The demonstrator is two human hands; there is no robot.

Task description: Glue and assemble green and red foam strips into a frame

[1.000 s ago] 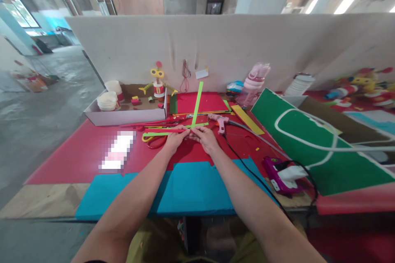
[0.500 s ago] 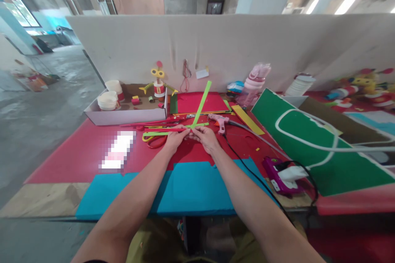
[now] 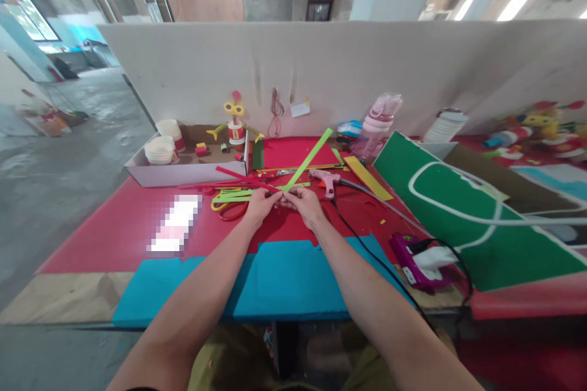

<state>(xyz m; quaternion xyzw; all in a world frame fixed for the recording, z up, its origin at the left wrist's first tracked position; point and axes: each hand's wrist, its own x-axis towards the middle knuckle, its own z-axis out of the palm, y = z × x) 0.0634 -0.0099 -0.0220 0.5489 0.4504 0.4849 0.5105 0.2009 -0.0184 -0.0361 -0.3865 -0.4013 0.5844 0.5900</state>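
Close together over the middle of the table are my left hand (image 3: 260, 206) and my right hand (image 3: 303, 204), fingertips pinched and nearly touching. A narrow red paper strip (image 3: 243, 178) runs from my left fingertips up to the left. From my right fingertips a light green paper strip (image 3: 309, 159) slants up to the right. The two strips meet between the fingers; whether they are joined there is hidden. Below and left of my left hand lie scissors with red and yellow handles (image 3: 233, 214), partly under other green strips (image 3: 233, 197).
A pink glue gun (image 3: 328, 183) with a black cord lies right of my hands. Further right are a purple power strip (image 3: 419, 263) and a green board (image 3: 440, 220). A white box (image 3: 192, 175) with paper cups and a figure stands back left. Blue sheets (image 3: 298, 278) cover the front edge.
The green strip has tilted further to the right. The red strip's free end has swung upward on the left. Both hands stay in nearly the same place.
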